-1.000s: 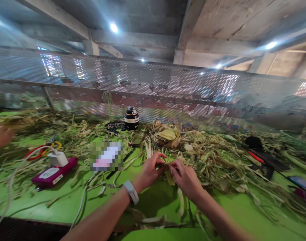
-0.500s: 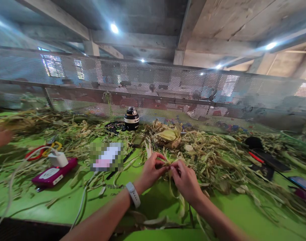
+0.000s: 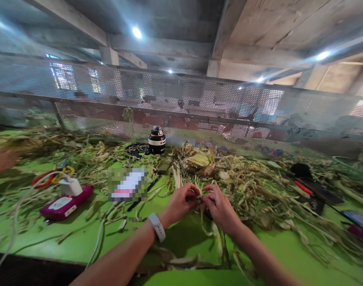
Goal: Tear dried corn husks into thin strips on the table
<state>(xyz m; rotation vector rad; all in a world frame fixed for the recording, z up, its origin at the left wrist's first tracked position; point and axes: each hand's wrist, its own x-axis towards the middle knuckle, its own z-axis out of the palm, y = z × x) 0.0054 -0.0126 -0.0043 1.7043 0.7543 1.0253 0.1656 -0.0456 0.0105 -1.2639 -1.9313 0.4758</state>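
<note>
My left hand (image 3: 181, 203), with a white watch (image 3: 157, 227) on its wrist, pinches pale dried strips that look like corn husk (image 3: 205, 223). Close against it, my right hand (image 3: 219, 207) has thumb and fingertips closed on the same strips. Where the fingertips meet, a small knot-like part of the strips is mostly covered. The loose ends hang down over the green table (image 3: 181, 238). Just beyond both hands lies a yellowish bunch of husk leaves (image 3: 201, 161), among a heap of dry strips (image 3: 253, 182).
At left are a magenta power strip (image 3: 58, 212) with a white charger (image 3: 70, 186), red-and-yellow-handled scissors (image 3: 62, 174) and a blurred phone (image 3: 128, 186) on a cable. A black jar (image 3: 157, 143) stands by the perforated screen (image 3: 175, 99). Another person's hand (image 3: 1, 161) shows far left.
My right hand's fingers have lifted and shifted slightly at the pinch. The left hand stays nearly in place, still holding the strips. The view has moved a little.
</note>
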